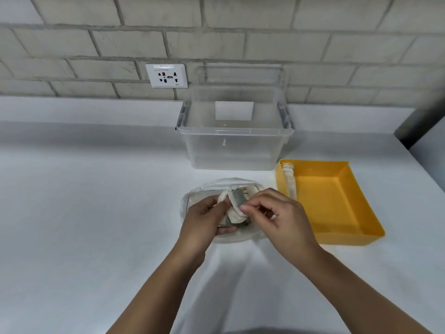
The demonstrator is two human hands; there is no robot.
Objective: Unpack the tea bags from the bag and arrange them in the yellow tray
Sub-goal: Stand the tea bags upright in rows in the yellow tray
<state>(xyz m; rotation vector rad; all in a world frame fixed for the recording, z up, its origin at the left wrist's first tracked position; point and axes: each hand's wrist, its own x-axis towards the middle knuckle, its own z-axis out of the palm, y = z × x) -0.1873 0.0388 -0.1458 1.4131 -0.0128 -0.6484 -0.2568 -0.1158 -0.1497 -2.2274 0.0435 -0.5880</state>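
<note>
Forearms reach in from six o'clock and meet over the middle of the white counter. The left hand curls its fingers round a clump of tea bags, gripping it from the nine o'clock side. The right hand pinches the edge of one tea bag in that clump between thumb and forefinger, its other fingers loosely curled. The clump is held just above the clear plastic bag, which lies on the counter beneath both hands. Whether more tea bags lie inside it cannot be told, since the hands cover most of it. At three o'clock from the bag, just beside it, sits the yellow tray. A short row of tea bags stands along its nine o'clock wall and the rest of its floor is bare. The task therefore looks to be in its early part: one row is placed, a handful is out of the bag and seemingly being picked apart, and most of the arranging is left. At twelve o'clock stands a clear plastic box, and beyond it, toward eleven o'clock, a socket on the brick wall.
</note>
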